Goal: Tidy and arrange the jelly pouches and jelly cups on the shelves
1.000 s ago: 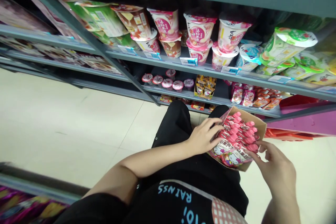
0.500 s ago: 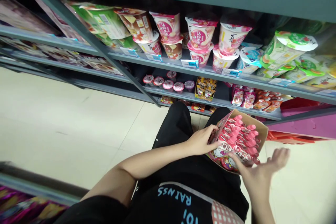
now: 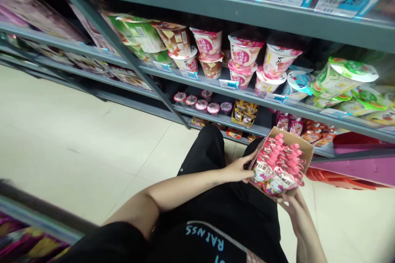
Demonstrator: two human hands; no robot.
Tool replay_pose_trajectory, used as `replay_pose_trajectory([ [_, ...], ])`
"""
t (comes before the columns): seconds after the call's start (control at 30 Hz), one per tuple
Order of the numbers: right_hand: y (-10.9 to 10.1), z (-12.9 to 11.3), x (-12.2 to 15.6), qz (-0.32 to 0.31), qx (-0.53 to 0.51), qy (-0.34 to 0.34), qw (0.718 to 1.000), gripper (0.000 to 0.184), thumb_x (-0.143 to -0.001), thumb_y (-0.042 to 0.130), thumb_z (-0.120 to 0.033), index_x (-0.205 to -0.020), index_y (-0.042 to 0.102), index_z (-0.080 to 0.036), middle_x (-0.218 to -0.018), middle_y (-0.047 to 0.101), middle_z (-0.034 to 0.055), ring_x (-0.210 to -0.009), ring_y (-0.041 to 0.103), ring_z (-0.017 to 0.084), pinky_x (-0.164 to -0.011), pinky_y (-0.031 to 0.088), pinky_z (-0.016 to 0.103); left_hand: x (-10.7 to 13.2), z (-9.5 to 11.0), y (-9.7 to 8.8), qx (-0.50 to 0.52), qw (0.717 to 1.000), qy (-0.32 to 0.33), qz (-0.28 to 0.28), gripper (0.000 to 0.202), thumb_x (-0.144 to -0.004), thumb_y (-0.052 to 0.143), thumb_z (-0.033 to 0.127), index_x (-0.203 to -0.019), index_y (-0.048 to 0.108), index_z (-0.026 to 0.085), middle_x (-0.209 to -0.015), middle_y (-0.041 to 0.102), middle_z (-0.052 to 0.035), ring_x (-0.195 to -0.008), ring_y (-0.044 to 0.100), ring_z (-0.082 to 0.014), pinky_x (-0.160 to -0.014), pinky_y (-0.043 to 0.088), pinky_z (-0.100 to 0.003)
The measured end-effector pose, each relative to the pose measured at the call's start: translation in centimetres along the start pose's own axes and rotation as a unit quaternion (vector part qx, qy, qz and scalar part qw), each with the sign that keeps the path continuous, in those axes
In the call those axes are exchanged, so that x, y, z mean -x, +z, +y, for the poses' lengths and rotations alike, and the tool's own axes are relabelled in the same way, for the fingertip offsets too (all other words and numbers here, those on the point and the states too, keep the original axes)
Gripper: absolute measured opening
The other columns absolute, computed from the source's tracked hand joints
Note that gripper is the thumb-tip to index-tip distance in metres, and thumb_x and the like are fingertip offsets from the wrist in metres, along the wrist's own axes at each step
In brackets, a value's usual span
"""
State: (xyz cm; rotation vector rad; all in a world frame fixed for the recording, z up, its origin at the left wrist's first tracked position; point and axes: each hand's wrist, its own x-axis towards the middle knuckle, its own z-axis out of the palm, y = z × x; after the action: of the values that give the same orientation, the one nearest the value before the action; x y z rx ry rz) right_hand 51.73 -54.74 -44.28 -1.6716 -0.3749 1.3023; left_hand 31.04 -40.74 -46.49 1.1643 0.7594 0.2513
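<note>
An open cardboard box (image 3: pixel 304 141) full of pink-capped jelly pouches (image 3: pixel 276 168) rests over my right knee. The pouches stand in rows, with cartoon cats on their fronts. My left hand (image 3: pixel 242 169) grips the box's left side, thumb near the front edge and fingers partly hidden behind the wall. At the lower right corner, my right hand (image 3: pixel 293 205) holds the box from below, its fingers mostly hidden under the cardboard.
Ahead stands a grey shelf (image 3: pixel 216 8) lined with jelly cups (image 3: pixel 243 55). Lower down are small lidded cups (image 3: pixel 201 104), a box of yellow pouches (image 3: pixel 245 113) and pink pouches (image 3: pixel 288 123). Red plastic items (image 3: pixel 336 178) lie at right. Another shelf (image 3: pixel 37 213) is behind left.
My right hand has gone from spread open beside the pouches to holding the box's lower right corner. My left hand keeps its grip. The view has tilted up slightly.
</note>
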Motion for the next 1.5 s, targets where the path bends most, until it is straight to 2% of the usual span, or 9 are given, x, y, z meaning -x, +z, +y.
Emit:
replay_pose_trajectory([
  [0.13,-0.7,-3.3,-7.1,-0.043,0.032,-0.003,0.999,0.065,-0.064,0.075,-0.038,-0.126,0.057,-0.03,-0.117,0.065,0.004,-0.106,0.063,0.025,-0.085,0.056,0.039,-4.9,1.2,-1.7,0.039,0.998,0.014,0.038,0.094,-0.074,0.061,0.016,-0.157,0.022,0.036,-0.146,0.051,-0.0101,-0.087,0.069,-0.0147,-0.062,0.06,-0.021],
  [0.3,1.0,-6.1,-16.0,-0.051,0.035,0.007,0.998,0.062,-0.054,0.066,-0.025,-0.116,0.062,-0.028,-0.094,0.069,0.0007,-0.084,0.063,0.02,-0.071,0.052,0.031,-11.7,0.7,-4.7,0.074,0.995,0.013,0.066,0.093,-0.076,0.057,0.014,-0.158,0.019,0.034,-0.143,0.053,-0.0108,-0.081,0.068,-0.0131,-0.063,0.061,-0.025],
  [0.57,2.9,-4.4,-27.4,0.02,-0.01,-0.048,0.999,0.047,-0.049,0.058,-0.029,-0.095,0.062,-0.019,-0.065,0.056,-0.0052,-0.064,0.049,0.013,-0.054,0.035,0.022,-19.5,-1.1,-6.6,0.03,0.985,0.055,0.159,0.084,-0.084,0.048,0.007,-0.159,0.017,0.026,-0.143,0.052,-0.0127,-0.076,0.065,-0.0088,-0.064,0.06,-0.021],
  [0.8,2.9,-2.6,-32.1,0.061,-0.041,-0.143,0.987,0.015,-0.057,0.058,-0.026,-0.064,0.046,-0.02,-0.054,0.043,-0.0057,-0.057,0.04,0.012,-0.053,0.034,0.025,-24.0,-0.2,-7.3,-0.173,0.951,0.045,0.251,0.051,-0.091,0.045,0.011,-0.142,0.048,0.01,-0.114,0.067,-0.0115,-0.078,0.068,-0.0127,-0.07,0.06,-0.024],
  [0.97,4.7,-3.5,-35.9,0.126,-0.046,-0.191,0.972,0.008,-0.068,0.063,-0.021,-0.07,0.057,-0.016,-0.063,0.052,-0.0042,-0.063,0.046,0.011,-0.061,0.039,0.024,-26.2,1.2,-8.5,-0.332,0.881,-0.003,0.338,0.034,-0.085,0.055,0.011,-0.117,0.067,0.012,-0.096,0.072,-0.0116,-0.097,0.069,-0.025,-0.09,0.054,-0.032],
  [1.07,6.6,-3.8,-37.6,0.156,-0.047,-0.189,0.968,0.011,-0.081,0.064,-0.019,-0.073,0.058,-0.014,-0.066,0.056,-0.0036,-0.062,0.049,0.01,-0.064,0.043,0.025,-27.2,1.4,-8.6,-0.411,0.832,-0.032,0.371,0.033,-0.087,0.053,0.014,-0.116,0.068,0.014,-0.104,0.072,-0.0156,-0.107,0.067,-0.029,-0.098,0.05,-0.036],
  [1.23,8.7,-3.6,-39.1,0.173,-0.021,-0.167,0.97,0.023,-0.095,0.06,-0.025,-0.075,0.057,-0.013,-0.069,0.058,-0.0027,-0.062,0.055,0.01,-0.064,0.05,0.025,-28.3,0.5,-7.9,-0.51,0.775,-0.069,0.366,0.036,-0.09,0.044,0.011,-0.12,0.064,0.011,-0.1,0.072,-0.0197,-0.1,0.07,-0.0327,-0.091,0.054,-0.043],
  [1.43,8.1,-2.7,-39.8,0.172,0.088,-0.158,0.968,0.008,-0.093,0.061,-0.018,-0.093,0.064,-0.012,-0.094,0.068,0.0043,-0.087,0.064,0.015,-0.084,0.054,0.035,-28.2,-1.3,-7.1,-0.572,0.741,-0.077,0.344,0.041,-0.092,0.039,0.007,-0.131,0.054,0.005,-0.104,0.069,-0.0213,-0.103,0.07,-0.0311,-0.09,0.056,-0.043],
  [1.5,7.5,-2.4,-39.6,0.16,0.137,-0.159,0.965,0.016,-0.09,0.062,-0.015,-0.106,0.066,-0.012,-0.104,0.069,0.0077,-0.099,0.064,0.02,-0.095,0.05,0.041,-28.1,-1.5,-6.9,-0.577,0.737,-0.077,0.343,0.042,-0.091,0.039,0.004,-0.131,0.052,0.005,-0.109,0.068,-0.0221,-0.105,0.07,-0.0299,-0.09,0.057,-0.041],
])
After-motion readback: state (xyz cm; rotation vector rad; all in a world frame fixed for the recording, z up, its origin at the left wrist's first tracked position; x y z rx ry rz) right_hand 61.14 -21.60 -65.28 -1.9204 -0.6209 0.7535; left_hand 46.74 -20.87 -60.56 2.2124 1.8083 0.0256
